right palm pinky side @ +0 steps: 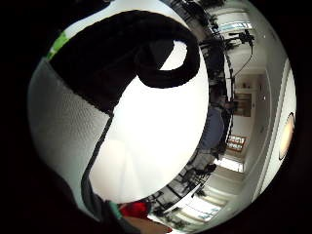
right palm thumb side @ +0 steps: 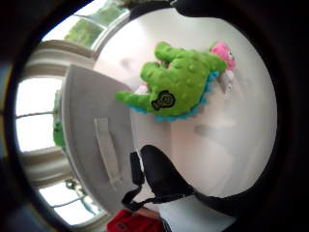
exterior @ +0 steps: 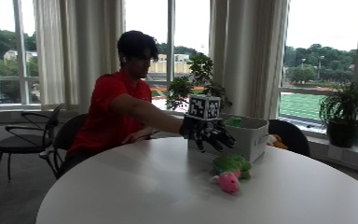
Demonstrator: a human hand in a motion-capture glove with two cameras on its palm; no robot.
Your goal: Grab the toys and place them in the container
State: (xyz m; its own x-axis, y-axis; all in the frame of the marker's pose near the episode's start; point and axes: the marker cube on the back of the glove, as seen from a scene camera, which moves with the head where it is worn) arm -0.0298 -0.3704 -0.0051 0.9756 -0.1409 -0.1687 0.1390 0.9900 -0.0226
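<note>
Bright room with tall windows, curtains and potted plants, and a round white table (exterior: 167, 186) up front. From the outside view, a person in a red shirt sits behind it with the right hand (exterior: 207, 134) stretched out over the tabletop, black glove on, fingers spread and pointing down, holding nothing. It hangs just in front of a grey container (exterior: 248, 137) that sits on the table, with something green (exterior: 235, 122) poking over its rim. On the table next to the container lie a green toy (exterior: 231, 164) and a pink toy (exterior: 229, 182), touching each other, the pink one closer to the camera. The hand is above and to the side of them, not touching.

Thumb side palm view: the green toy (right palm thumb side: 178, 82) lies on the white table with the pink toy (right palm thumb side: 223, 54) tucked against its far end, and the container (right palm thumb side: 96, 140) wall with its handle slot stands right beside them.

Little finger side palm view: mostly white tabletop (right palm pinky side: 156, 141), a black strap loop, and the container (right palm pinky side: 63, 126) wall at one side.
</note>
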